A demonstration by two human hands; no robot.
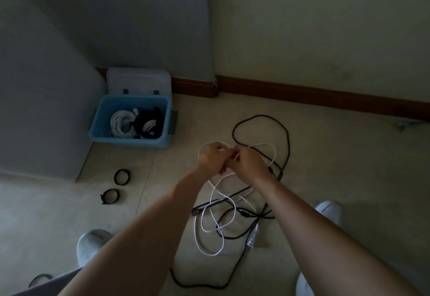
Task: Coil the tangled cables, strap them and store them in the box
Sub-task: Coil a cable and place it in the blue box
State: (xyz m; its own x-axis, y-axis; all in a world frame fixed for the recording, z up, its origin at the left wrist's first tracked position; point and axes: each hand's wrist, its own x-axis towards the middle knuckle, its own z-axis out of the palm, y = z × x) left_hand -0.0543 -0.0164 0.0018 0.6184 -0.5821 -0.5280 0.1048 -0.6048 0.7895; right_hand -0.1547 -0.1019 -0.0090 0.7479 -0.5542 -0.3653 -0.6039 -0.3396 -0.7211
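Note:
A white cable point(210, 205) and a black cable point(285, 132) lie tangled on the pale floor in front of me. My left hand point(211, 158) and my right hand point(247, 164) meet above the tangle, each pinching the white cable, whose loops rise over both hands. The blue box point(102, 118) stands open at the left by the wall, with coiled white and black cables inside. Two black straps point(122, 176) point(109, 195) lie curled on the floor left of my arms.
The box's grey lid point(139, 81) leans against the wall behind it. A grey wall panel runs along the left. My feet in grey socks point(92, 244) point(330, 212) flank the tangle. Another black strap point(39, 279) lies at the bottom left.

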